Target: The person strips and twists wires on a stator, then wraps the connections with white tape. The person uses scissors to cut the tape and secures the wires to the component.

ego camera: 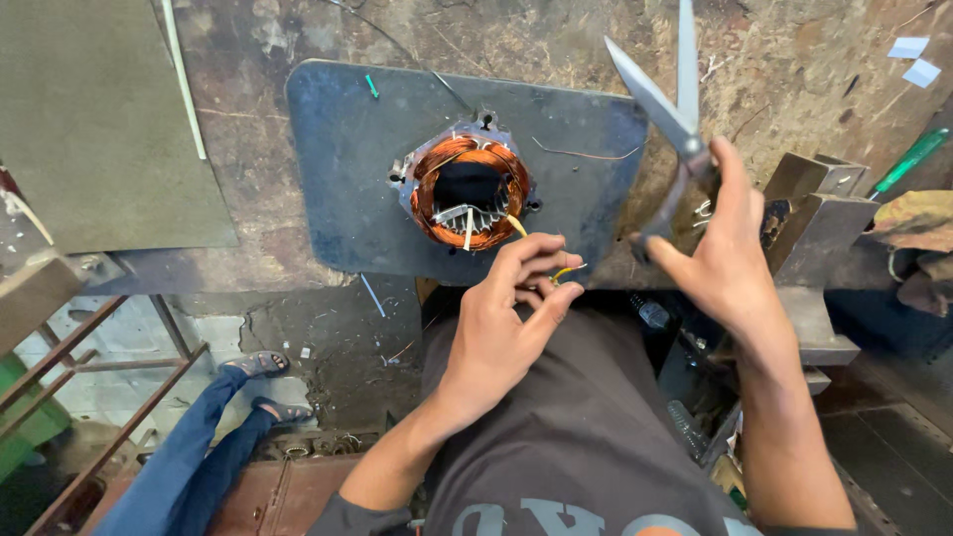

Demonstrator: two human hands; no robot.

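Observation:
A motor stator point(469, 191) with copper windings sits on a dark blue metal plate point(347, 169) on the workbench. My left hand point(506, 313) is just below the stator, pinching a thin yellow-sleeved wire lead point(564, 271) between thumb and fingers. My right hand point(725, 263) holds a pair of scissors point(665, 104) to the right of the stator, blades parted and pointing up and away. White and yellow sleeved leads hang from the stator's lower rim.
A rough brown bench top point(556, 45) surrounds the plate. A grey metal vise or block point(819, 213) stands at the right, with a green-handled tool point(911, 159) beyond it. Another person's legs in blue trousers and sandals point(213, 427) are on the floor at lower left.

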